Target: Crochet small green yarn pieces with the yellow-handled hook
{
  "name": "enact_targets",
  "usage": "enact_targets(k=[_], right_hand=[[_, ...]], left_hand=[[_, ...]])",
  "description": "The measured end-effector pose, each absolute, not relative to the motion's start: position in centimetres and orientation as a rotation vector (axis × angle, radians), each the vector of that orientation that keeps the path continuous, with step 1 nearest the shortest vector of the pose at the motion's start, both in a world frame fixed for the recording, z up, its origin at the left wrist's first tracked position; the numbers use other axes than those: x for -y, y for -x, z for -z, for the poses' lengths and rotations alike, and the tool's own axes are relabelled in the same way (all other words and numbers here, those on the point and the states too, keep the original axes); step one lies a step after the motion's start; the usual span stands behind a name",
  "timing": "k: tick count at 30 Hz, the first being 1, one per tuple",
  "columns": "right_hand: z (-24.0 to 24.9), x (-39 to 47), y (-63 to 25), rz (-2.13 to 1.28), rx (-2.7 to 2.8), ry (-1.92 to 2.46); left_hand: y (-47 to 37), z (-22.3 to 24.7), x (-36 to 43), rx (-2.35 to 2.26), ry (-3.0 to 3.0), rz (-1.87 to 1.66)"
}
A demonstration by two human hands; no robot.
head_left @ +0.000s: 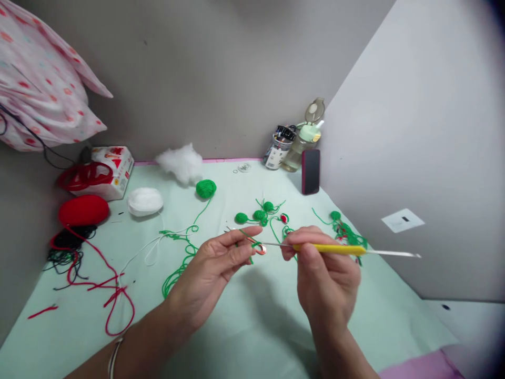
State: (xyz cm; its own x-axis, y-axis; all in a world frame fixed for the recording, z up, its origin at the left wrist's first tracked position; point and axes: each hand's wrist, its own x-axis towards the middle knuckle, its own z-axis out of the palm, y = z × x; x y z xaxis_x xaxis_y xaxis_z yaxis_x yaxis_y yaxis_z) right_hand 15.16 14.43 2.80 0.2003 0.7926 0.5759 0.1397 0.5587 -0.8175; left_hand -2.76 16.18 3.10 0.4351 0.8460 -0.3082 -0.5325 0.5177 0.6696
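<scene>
My right hand (321, 268) grips a yellow-handled crochet hook (329, 249), held nearly level, with one metal end pointing left and the other sticking out to the right. The left end meets a loop of green yarn (256, 244) at my left hand (224, 255). My left fingers pinch that yarn between thumb and fingertips. Behind the fingers, partly hidden, lies a small pair of scissors with orange handles (260, 249). Loose green strands (179, 268) run on the table from beside my left hand up to a green yarn ball (205, 188).
Several green crocheted balls (259, 215) lie beyond my hands, with more green and red pieces (349, 234) at right. Red yarn (83, 210), white yarn (145, 202) and black strands (69, 247) are at left. White stuffing (182, 163), a bottle (302, 147) and a phone (311, 172) stand along the back.
</scene>
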Motion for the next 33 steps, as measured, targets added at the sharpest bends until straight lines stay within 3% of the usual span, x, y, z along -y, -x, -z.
enact_targets(k=[6, 15, 21, 28, 33], right_hand=[[-2.7, -15.0, -14.7, -0.887, 1.247, 0.836], [-2.6, -14.3, -13.5, -0.721, 1.403, 0.881], [-1.9, -13.5, -13.6, -0.134, 1.782, 1.007], [-2.3, -14.6, -14.8, -0.632, 1.389, 0.93], [-1.2, -13.9, -13.7, -0.245, 1.657, 1.03]], left_hand=[[2.6, -2.9, -15.9, -0.749, -0.665, -0.99], [2.2, -2.7, -15.6, -0.741, -0.718, -0.967], [2.2, -2.5, -15.6, -0.707, -0.531, -0.927], [2.5, -2.7, -16.1, -0.771, -0.595, -1.008], [1.9, -2.3, -15.4, -0.749, -0.568, -1.023]])
